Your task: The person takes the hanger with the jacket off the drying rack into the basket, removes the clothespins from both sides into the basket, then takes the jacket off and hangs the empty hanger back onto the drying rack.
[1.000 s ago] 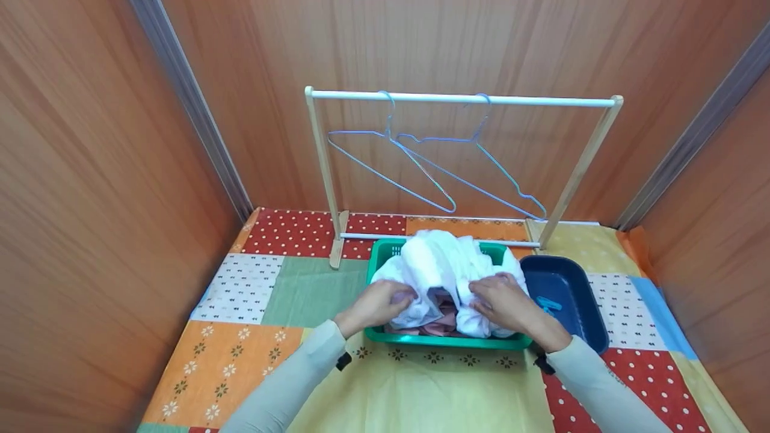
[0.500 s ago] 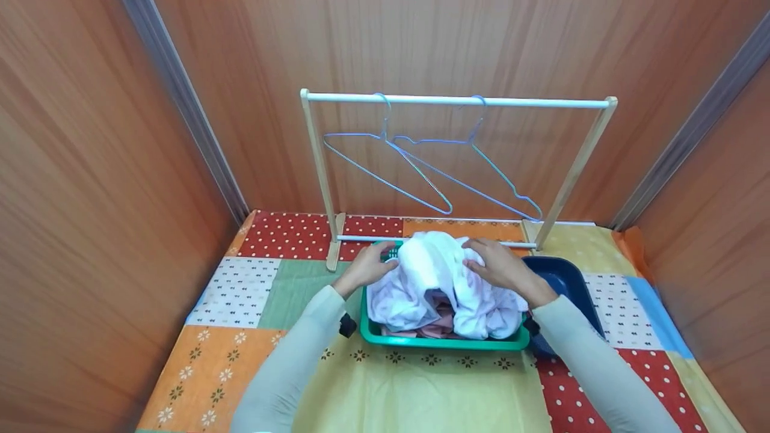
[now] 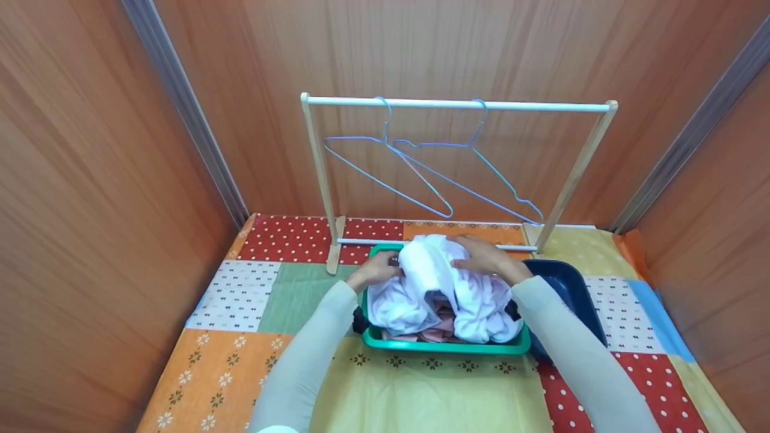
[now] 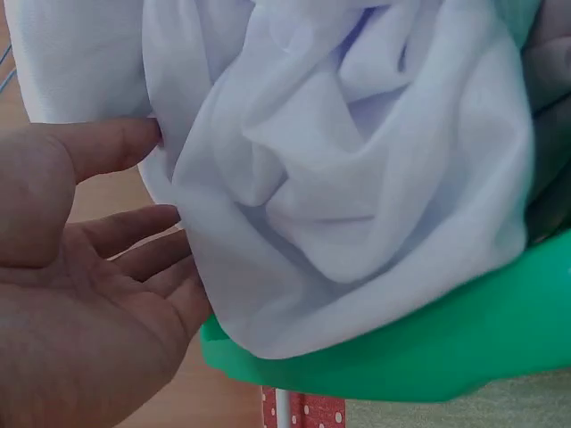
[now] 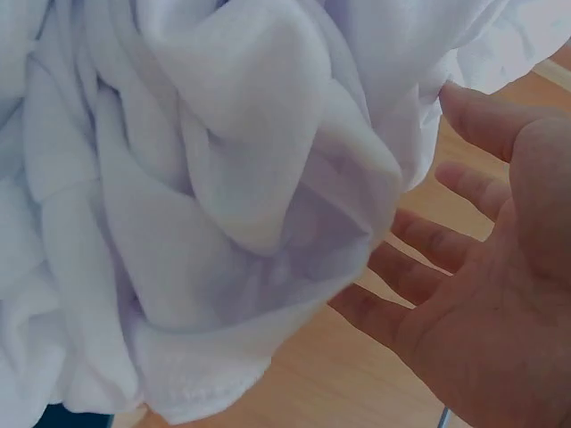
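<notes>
A crumpled white garment [image 3: 418,264] is heaped in a green basket [image 3: 445,347], over some dusky pink cloth [image 3: 444,328]. My left hand [image 3: 379,269] is at the heap's left side; in the left wrist view its thumb and fingertips meet the white fabric, fingers fairly straight. On the far right side of the heap is my right hand [image 3: 484,257]. The right wrist view shows that hand's fingers [image 5: 419,272] spread and extended along the edge of the garment, the thumb touching it. Neither hand visibly grips the fabric.
Behind the basket stands a rack [image 3: 433,103] with a white rail and wooden legs. Two bluish wire hangers [image 3: 385,141] hang from it. A navy tray [image 3: 565,279] sits right of the basket, partly behind my right arm. A patchwork cloth [image 3: 295,294] covers the table; wood-grain panels surround it.
Both hands have moved from the front of the white garment to its farther sides, then in against it. The garment stays heaped in the basket. The view has shifted slightly.
</notes>
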A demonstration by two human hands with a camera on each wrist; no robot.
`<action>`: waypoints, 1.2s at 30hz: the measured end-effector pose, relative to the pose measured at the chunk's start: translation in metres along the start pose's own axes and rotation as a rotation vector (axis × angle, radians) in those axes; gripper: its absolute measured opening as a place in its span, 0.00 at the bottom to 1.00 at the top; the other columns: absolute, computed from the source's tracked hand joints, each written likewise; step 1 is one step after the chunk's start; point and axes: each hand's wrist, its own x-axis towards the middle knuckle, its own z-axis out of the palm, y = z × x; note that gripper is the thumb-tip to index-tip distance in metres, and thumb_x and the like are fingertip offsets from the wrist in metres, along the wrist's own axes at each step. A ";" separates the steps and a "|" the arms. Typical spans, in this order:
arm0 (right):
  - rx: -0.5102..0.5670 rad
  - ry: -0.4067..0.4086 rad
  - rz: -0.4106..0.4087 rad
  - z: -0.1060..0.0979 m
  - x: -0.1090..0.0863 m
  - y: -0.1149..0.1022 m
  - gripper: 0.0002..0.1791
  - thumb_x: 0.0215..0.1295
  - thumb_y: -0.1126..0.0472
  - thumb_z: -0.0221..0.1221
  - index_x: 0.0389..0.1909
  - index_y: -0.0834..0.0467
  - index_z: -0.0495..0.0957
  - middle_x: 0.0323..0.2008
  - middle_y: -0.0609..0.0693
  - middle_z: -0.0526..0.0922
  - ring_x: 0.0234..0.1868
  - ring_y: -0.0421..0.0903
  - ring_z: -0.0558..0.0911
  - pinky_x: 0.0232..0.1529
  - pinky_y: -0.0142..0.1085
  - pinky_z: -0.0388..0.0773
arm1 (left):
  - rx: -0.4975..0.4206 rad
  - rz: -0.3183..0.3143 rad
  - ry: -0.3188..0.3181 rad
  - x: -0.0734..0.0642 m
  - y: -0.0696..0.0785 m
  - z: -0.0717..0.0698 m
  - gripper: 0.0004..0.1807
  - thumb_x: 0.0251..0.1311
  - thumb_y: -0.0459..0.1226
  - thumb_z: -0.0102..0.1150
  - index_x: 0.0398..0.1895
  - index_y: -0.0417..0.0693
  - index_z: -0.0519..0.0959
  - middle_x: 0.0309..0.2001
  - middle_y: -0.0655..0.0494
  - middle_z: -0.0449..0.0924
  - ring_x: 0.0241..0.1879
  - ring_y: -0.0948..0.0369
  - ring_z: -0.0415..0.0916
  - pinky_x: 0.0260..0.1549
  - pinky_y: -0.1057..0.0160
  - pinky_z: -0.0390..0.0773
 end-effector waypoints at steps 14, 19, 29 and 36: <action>-0.039 -0.138 -0.031 0.017 0.025 0.003 0.37 0.67 0.63 0.57 0.76 0.48 0.56 0.75 0.58 0.60 0.75 0.61 0.58 0.71 0.60 0.58 | 0.011 -0.014 -0.104 0.006 -0.004 0.005 0.27 0.67 0.34 0.55 0.69 0.46 0.68 0.65 0.48 0.73 0.64 0.53 0.69 0.66 0.48 0.67; -0.032 -0.044 -0.053 0.019 0.023 0.003 0.23 0.71 0.61 0.55 0.66 0.56 0.71 0.66 0.58 0.74 0.68 0.61 0.70 0.68 0.58 0.65 | 0.031 0.047 -0.004 0.008 -0.002 0.007 0.24 0.64 0.30 0.55 0.64 0.46 0.74 0.60 0.49 0.78 0.56 0.56 0.73 0.60 0.51 0.73; 0.020 0.287 -0.199 0.010 0.005 -0.001 0.12 0.66 0.68 0.59 0.49 0.63 0.83 0.49 0.60 0.86 0.52 0.59 0.83 0.55 0.52 0.78 | 0.015 0.165 0.193 -0.004 0.014 -0.003 0.13 0.68 0.34 0.57 0.53 0.49 0.82 0.53 0.51 0.83 0.54 0.54 0.78 0.57 0.53 0.78; 0.041 0.417 -0.322 0.007 -0.025 -0.004 0.09 0.64 0.70 0.62 0.44 0.62 0.84 0.44 0.58 0.87 0.48 0.56 0.85 0.51 0.50 0.81 | 0.011 0.256 0.278 -0.028 0.024 -0.007 0.11 0.67 0.38 0.58 0.50 0.53 0.84 0.52 0.55 0.84 0.52 0.56 0.80 0.56 0.55 0.79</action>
